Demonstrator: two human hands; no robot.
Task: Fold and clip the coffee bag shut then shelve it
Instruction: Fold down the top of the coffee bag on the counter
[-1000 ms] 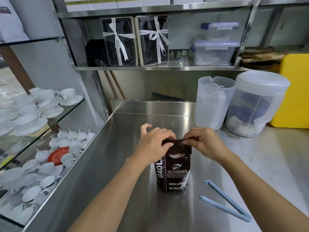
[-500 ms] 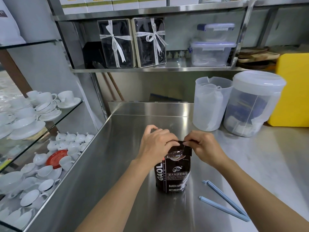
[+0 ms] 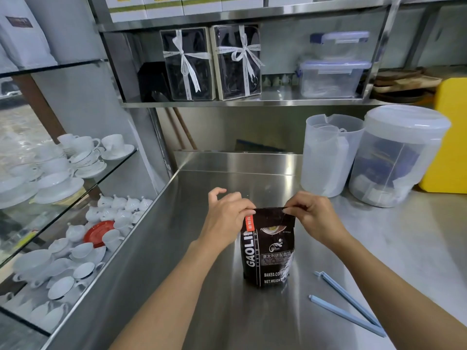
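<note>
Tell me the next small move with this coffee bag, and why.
Probably fold the top edge over. The coffee bag stands upright on the steel counter, its top pinched at each corner by the left hand and right hand, not visibly folded; the blue clip lies open beside it.

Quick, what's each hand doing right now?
Left hand: pinching the coffee bag's top left corner.
Right hand: pinching the bag's top right corner.

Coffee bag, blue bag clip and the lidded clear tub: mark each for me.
coffee bag (image 3: 271, 256): head view, on the printed front panel.
blue bag clip (image 3: 351, 315): head view, on the nearer of its two open arms.
lidded clear tub (image 3: 401, 122): head view, on its white lid.
</note>
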